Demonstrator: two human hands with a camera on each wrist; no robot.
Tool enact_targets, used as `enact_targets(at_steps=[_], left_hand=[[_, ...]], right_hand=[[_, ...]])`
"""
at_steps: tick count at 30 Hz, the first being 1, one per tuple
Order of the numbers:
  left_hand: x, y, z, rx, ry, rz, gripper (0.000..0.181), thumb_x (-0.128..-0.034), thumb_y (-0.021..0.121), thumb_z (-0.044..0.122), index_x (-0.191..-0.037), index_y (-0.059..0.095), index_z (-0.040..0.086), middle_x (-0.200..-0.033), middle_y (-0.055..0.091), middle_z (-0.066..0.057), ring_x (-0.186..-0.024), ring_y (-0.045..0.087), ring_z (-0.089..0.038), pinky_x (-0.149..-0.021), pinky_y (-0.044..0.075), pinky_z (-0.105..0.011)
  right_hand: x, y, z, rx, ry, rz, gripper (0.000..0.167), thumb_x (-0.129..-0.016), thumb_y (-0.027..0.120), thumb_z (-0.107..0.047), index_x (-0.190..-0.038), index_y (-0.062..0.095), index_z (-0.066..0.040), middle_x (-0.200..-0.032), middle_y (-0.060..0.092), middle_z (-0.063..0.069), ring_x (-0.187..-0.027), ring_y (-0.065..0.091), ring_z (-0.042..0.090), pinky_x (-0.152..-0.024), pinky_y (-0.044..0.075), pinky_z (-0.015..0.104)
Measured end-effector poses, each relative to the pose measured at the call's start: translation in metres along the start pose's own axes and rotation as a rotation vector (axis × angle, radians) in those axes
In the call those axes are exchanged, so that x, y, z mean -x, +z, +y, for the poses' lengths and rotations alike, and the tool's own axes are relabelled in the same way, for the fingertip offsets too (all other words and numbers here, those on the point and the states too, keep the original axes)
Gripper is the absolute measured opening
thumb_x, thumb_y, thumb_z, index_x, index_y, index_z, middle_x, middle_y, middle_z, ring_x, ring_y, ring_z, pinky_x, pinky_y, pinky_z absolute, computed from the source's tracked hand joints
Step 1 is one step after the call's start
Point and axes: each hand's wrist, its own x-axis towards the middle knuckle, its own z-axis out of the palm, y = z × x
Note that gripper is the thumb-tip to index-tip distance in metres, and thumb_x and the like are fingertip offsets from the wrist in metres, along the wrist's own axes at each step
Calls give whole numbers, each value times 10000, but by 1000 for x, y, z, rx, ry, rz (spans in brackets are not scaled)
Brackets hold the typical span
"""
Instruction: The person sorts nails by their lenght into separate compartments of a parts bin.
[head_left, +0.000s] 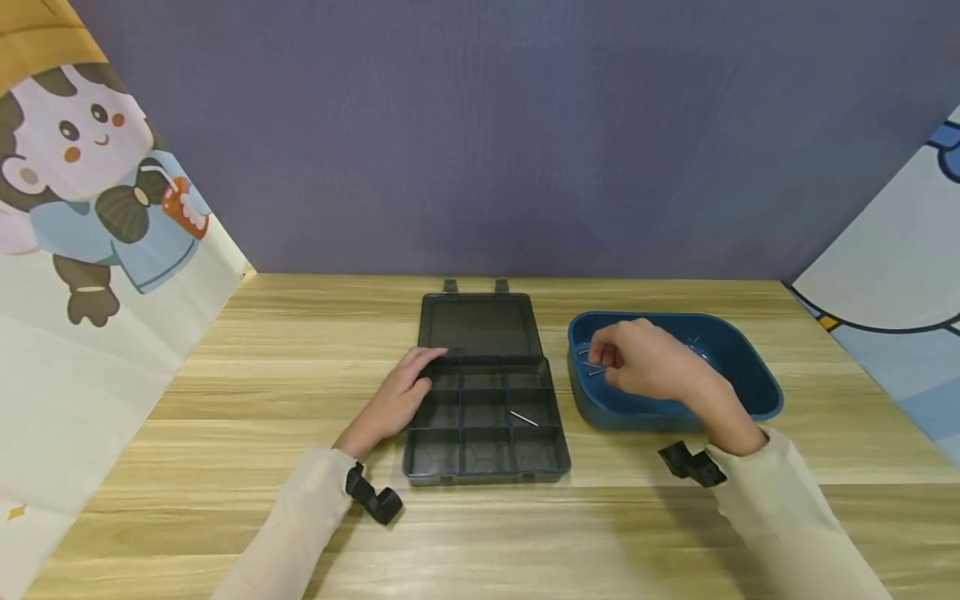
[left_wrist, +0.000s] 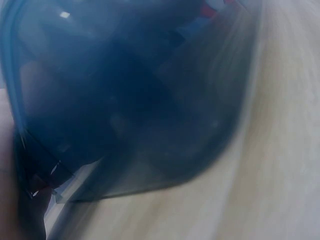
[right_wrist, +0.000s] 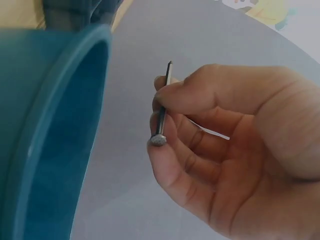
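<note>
My right hand (head_left: pixel 648 362) is above the left part of a blue plastic bin (head_left: pixel 600 414). Thumb and fingers pinch a metal nail (right_wrist: pixel 162 112), its flat head toward the camera in the right wrist view. Slender nails (head_left: pixel 596 372) show in the bin near that hand. On the left, my left hand (head_left: pixel 397 396) rests at the left edge of a dark see-through compartment box (head_left: pixel 486 479), fingers extended toward the hinge. One nail (head_left: pixel 524 418) lies in a right-hand compartment. The left wrist view shows mostly the box's blurred wall (left_wrist: pixel 150 125).
The box's lid (head_left: pixel 480 323) lies folded back behind it, its two latches toward the wall (head_left: pixel 480 142). Both stand on a wood-grain table (head_left: pixel 480 542). Printed cartoon sheets (head_left: pixel 112 183) hang at the sides. Each wrist wears a black camera mount (head_left: pixel 375 500).
</note>
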Motion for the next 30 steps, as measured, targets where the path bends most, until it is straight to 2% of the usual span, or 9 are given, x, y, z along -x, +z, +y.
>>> enact_targets(at_steps=[10, 19, 30], left_hand=[[-2, 0, 1, -5, 15, 17, 472, -896, 428, 4, -1364, 490, 16, -1323, 509, -164, -1259, 467, -325, -1040, 365, -519], [1, 0, -1, -6, 2, 5, 477, -899, 423, 2, -1373, 479, 15, -1336, 499, -172, -1272, 457, -330, -1053, 355, -515], [-1, 1, 0, -10, -3, 12, 485, -888, 435, -5, -1370, 483, 19, -1334, 502, -168, -1265, 462, -333, -1047, 356, -523]], right_hand=[[-9, 12, -13, -7, -33, 22, 157, -832, 583, 42, -903, 663, -73, -764, 592, -8, -653, 483, 100, -607, 429, 279], [-20, 24, -25, -1, -84, 39, 160, -831, 583, 46, -850, 665, -90, -707, 572, -30, -603, 447, 80, -597, 409, 259], [-29, 33, -36, -36, -56, -7, 159, -822, 591, 36, -886, 677, -81, -739, 593, -19, -624, 480, 93, -608, 422, 259]])
